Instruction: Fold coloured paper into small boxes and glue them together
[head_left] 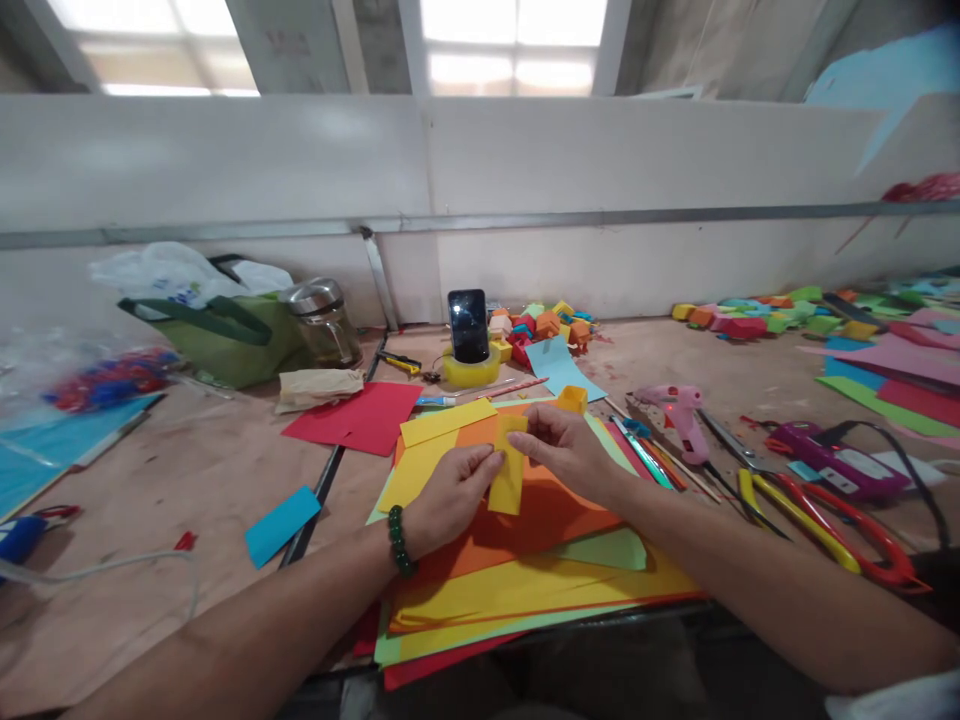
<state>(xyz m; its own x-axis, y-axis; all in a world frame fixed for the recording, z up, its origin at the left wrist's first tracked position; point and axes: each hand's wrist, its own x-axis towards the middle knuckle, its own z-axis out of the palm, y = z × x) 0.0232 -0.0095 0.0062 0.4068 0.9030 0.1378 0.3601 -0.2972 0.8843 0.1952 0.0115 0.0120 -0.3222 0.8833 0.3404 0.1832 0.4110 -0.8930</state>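
A narrow yellow paper strip (508, 480) is held upright between both hands, over a stack of coloured sheets (487, 535). My left hand (457, 493), with a green bead bracelet at the wrist, pinches the strip's left edge. My right hand (566, 445) grips its upper right part with fingers closed. Beneath and behind the hands lie orange and yellow sheets, with another yellow strip (448, 423) on top at the left. A small folded yellow piece (573, 399) sits just beyond my right hand.
Behind the stack, a phone (469, 325) stands in a yellow tape roll (471, 369). Folded paper pieces (549, 325) lie near the wall. To the right are a pink glue gun (679, 415), pens and large scissors (799, 515). A green bag (217, 345) and glass jar (328, 325) stand left.
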